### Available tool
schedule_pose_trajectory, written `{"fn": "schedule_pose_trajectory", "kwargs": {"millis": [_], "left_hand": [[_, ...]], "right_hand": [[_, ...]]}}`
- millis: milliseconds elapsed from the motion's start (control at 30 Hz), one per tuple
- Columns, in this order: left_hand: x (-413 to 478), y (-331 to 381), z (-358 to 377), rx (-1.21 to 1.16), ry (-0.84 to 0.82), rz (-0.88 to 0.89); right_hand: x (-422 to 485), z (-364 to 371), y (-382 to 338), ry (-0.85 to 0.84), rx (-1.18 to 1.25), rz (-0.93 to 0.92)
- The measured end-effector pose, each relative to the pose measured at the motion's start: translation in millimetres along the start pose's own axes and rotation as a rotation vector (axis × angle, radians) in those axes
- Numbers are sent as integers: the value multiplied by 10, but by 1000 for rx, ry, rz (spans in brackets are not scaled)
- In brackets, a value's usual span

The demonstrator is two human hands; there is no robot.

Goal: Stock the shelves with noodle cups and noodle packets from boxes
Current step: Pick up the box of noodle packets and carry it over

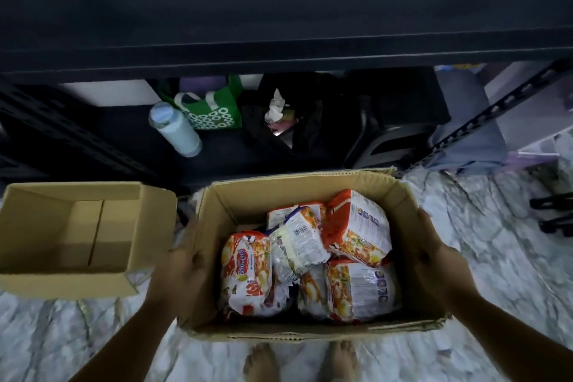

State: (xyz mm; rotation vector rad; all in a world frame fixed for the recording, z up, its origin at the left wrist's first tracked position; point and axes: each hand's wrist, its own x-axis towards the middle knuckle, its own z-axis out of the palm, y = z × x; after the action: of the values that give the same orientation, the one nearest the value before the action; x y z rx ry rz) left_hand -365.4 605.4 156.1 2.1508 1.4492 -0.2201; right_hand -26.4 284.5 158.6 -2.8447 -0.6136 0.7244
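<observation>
An open cardboard box [313, 333] is lifted above the floor in front of me, with my bare feet visible beneath it. Inside lie several orange-and-white noodle packets [356, 226], piled loosely. My left hand [181, 260] presses flat against the box's left wall, fingers straight along the cardboard. Against the right wall my right hand [434, 257] presses the same way. The dark shelf [279, 56] runs across the top of the view, its upper board bare.
An empty cardboard box [74, 279] stands on the marble floor [496, 257] at the left. Under the shelf sit a pale bottle [176, 130], a green bag [214, 108] and dark bags. A perforated shelf post [496, 112] slants at the right.
</observation>
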Motion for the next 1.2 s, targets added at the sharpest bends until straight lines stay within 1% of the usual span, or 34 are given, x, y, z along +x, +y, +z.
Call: {"fn": "schedule_pose_trajectory", "kwargs": {"millis": [67, 167, 233, 300, 433, 567, 667, 833, 967, 1067, 1200], "left_hand": [[275, -11, 191, -56, 27, 52], [686, -43, 475, -107, 64, 207], [889, -3, 618, -127, 108, 252], [1080, 33, 750, -145, 173, 265], [1347, -15, 962, -144, 220, 217], [1426, -87, 1098, -157, 303, 283], [1546, -158, 1177, -197, 330, 321], [1533, -136, 1230, -142, 376, 352], [1359, -47, 1189, 32, 329, 305], [1279, 52, 1163, 109, 271, 249], [1274, 86, 1128, 10, 206, 204]], "right_hand": [[288, 209, 9, 19, 1, -17], [697, 534, 42, 80, 28, -41], [921, 720, 35, 130, 44, -57], [1150, 840, 8, 188, 64, -98], [1461, 974, 26, 275, 59, -172], [1433, 1096, 0, 357, 133, -228], [1526, 1128, 16, 413, 120, -273], [1608, 1216, 90, 432, 63, -280], [1411, 1199, -31, 377, 21, -196], [1319, 1162, -112, 312, 5, -127], [1293, 1158, -101, 284, 17, -119]]}}
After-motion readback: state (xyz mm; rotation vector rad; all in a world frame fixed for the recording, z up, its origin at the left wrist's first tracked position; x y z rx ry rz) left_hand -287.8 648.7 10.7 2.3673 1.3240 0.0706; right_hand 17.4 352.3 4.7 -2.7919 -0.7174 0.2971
